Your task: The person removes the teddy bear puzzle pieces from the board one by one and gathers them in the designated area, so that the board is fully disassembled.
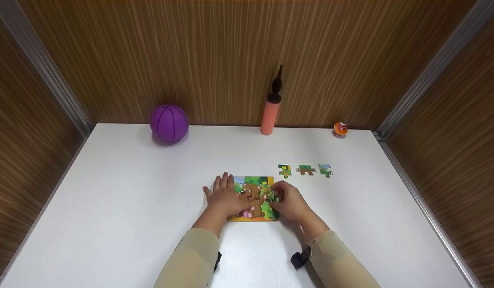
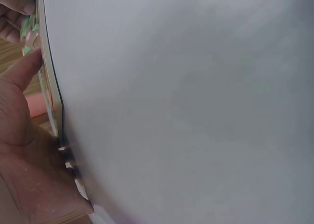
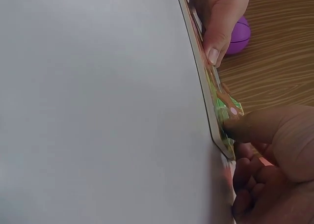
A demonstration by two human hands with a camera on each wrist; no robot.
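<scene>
A bear picture puzzle lies on the white table in front of me. My left hand rests flat on the puzzle's left side with straight fingers; the right wrist view shows its finger pressing the board's edge. At the puzzle's right edge my right hand has curled fingers and pinches a green puzzle piece, with its thumb pressing down on it. Three loose puzzle pieces lie in a row just beyond, to the right.
A purple ball, an upright orange air pump and a small orange toy stand along the back edge by the wooden wall. Wood panels close in the table on both sides.
</scene>
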